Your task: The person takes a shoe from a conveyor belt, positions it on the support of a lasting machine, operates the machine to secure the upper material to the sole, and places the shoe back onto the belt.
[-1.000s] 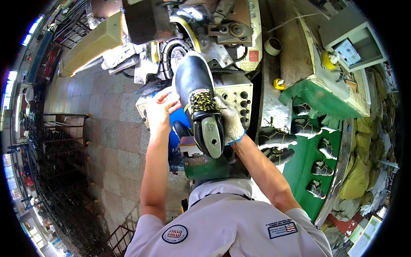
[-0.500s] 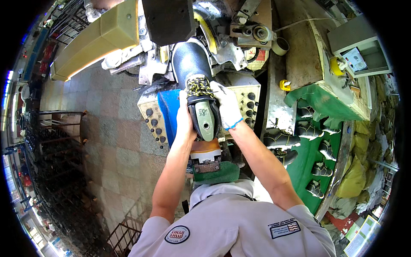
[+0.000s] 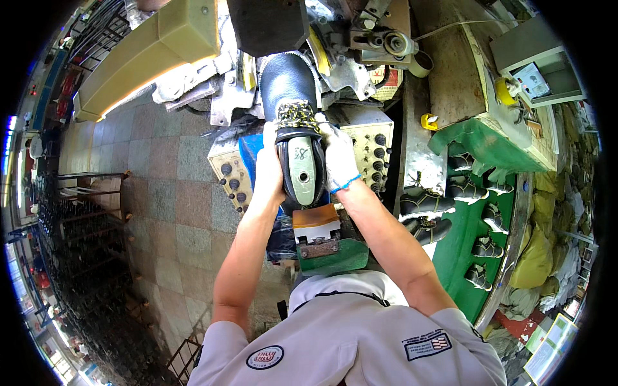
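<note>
A black leather shoe point(image 3: 286, 83) sits on a pale green last point(image 3: 300, 164), its toe pointing away from me among the metal plates of a machine. Yellow-and-black laces point(image 3: 297, 116) cross its instep. My left hand point(image 3: 268, 170) is closed along the shoe's left side near the heel. On the right side, my right hand point(image 3: 338, 157), in a white glove with a blue cuff, grips the shoe by its collar. Just nearer to me than the heel is a brown curved pad point(image 3: 315, 217) on a metal bracket. The undersides of the shoe and last are hidden.
A dark block point(image 3: 269, 26) hangs over the toe. Knobbed control panels point(image 3: 372, 151) flank the machine, and a yellowish curved cover point(image 3: 148, 51) juts out left. At right, several black shoes point(image 3: 486, 248) rest on a green surface point(image 3: 460, 264). A dark rack point(image 3: 84, 238) stands left.
The heel end of the shoe has swung slightly left, so the shoe lies straighter. Both hands moved with it, still holding on. More of the brown pad shows below the heel.
</note>
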`<state>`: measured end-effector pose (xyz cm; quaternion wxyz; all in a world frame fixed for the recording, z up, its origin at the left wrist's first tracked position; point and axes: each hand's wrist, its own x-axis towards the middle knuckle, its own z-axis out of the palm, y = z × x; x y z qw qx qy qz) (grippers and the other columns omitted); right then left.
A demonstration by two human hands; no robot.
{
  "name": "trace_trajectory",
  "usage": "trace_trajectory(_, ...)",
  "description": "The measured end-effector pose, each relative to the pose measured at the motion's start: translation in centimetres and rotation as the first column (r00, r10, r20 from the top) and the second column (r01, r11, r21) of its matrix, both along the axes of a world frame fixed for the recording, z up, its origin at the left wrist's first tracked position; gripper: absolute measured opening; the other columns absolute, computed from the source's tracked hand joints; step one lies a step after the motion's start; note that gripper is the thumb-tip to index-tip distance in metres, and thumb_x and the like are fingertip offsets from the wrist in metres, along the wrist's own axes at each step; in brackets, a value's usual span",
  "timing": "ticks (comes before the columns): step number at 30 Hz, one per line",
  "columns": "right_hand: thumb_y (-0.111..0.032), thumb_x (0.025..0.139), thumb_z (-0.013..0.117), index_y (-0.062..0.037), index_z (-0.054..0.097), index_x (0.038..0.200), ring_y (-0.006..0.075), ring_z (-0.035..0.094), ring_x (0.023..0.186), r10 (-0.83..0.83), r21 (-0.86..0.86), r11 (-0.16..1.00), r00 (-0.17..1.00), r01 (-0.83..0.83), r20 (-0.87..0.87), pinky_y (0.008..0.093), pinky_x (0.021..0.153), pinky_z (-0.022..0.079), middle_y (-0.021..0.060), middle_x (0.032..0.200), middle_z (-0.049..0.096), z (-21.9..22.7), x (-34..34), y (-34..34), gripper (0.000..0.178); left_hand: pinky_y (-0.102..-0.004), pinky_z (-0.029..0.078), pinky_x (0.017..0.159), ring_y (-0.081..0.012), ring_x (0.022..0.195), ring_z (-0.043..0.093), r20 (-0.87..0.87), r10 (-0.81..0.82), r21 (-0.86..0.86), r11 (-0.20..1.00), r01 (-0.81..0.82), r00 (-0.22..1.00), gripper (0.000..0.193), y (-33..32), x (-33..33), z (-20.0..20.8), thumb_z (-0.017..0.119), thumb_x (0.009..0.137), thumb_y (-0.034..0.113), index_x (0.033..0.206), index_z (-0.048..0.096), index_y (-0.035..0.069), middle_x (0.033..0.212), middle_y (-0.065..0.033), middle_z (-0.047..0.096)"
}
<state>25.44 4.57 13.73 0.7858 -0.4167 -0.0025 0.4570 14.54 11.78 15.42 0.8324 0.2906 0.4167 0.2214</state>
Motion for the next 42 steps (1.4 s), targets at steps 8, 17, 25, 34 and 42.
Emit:
trace_trajectory(8, -0.029, 0.101, 0.065, -0.0016, 0.074, 0.105, 0.0072, 0.06, 0.081, 0.016, -0.071, 0.997, 0.991, -0.007, 0.132, 0.0241, 0.073, 0.049, -0.0005, 0.094, 0.07, -2.4, 0.2, -0.2, 0.029, -0.0326, 0.058, 0.077, -0.0177, 0.086, 0.071, -0.028, 0.064, 0.1, 0.993, -0.061, 0.998, 0.062, -0.5, 0.6, -3.0, 0.036, 0.106, 0.057, 0.119, 0.067, 0.006, 0.103, -0.0085, 0.073)
trace_trajectory(17, -0.033, 0.101, 0.065, -0.0011, 0.073, 0.111, 0.007, 0.059, 0.084, 0.05, -0.138, 0.99, 0.967, -0.016, 0.248, 0.0239, 0.075, 0.049, -0.0014, 0.096, 0.07, -3.9, 1.0, -0.2, 0.034, -0.0297, 0.055, 0.081, -0.0153, 0.088, 0.069, 0.058, 0.073, 0.246, 0.966, -0.085, 0.996, 0.063, -0.2, 1.0, -6.7, 0.038, 0.106, 0.058, 0.115, 0.068, 0.003, 0.101, -0.0079, 0.073)
trace_trajectory(25, -0.027, 0.106, 0.029, 0.0104, 0.04, 0.144, 0.041, 0.065, 0.115, -0.026, -0.264, 0.956, 0.934, 0.127, 0.356, 0.0451, 0.085, 0.061, 0.0269, 0.136, 0.057, -2.5, 2.7, -15.9, 0.054, -0.0344, 0.051, 0.096, -0.0243, 0.107, 0.067, -0.524, 0.303, 0.539, 0.842, 0.034, 0.796, 0.056, -8.3, -11.5, -14.7, 0.072, 0.095, 0.028, 0.135, 0.055, -0.007, 0.121, -0.0193, 0.068)
trace_trajectory(34, -0.028, 0.1, 0.062, 0.0049, 0.049, 0.143, 0.0342, 0.069, 0.108, -0.08, -0.345, 0.925, 0.969, 0.159, 0.234, 0.0407, 0.079, 0.06, 0.0242, 0.129, 0.063, -2.5, 0.9, -22.9, 0.055, -0.0486, 0.049, 0.097, -0.0495, 0.115, 0.061, -0.74, 0.166, 0.405, 0.883, 0.235, 0.652, 0.099, -11.9, -11.1, -25.0, 0.084, 0.074, 0.046, 0.142, 0.04, -0.011, 0.124, -0.0372, 0.061)
trace_trajectory(42, -0.027, 0.1, 0.064, 0.0085, 0.046, 0.143, 0.0355, 0.069, 0.107, 0.038, -0.368, 0.926, 0.953, 0.079, 0.301, 0.0403, 0.081, 0.06, 0.0252, 0.127, 0.064, -0.5, 0.9, -22.4, 0.058, -0.0393, 0.056, 0.078, -0.0302, 0.086, 0.073, -0.579, 0.188, 0.518, 0.837, 0.179, 0.794, 0.054, -11.2, -14.0, -19.2, 0.087, 0.072, 0.029, 0.114, 0.066, 0.001, 0.098, -0.018, 0.075)
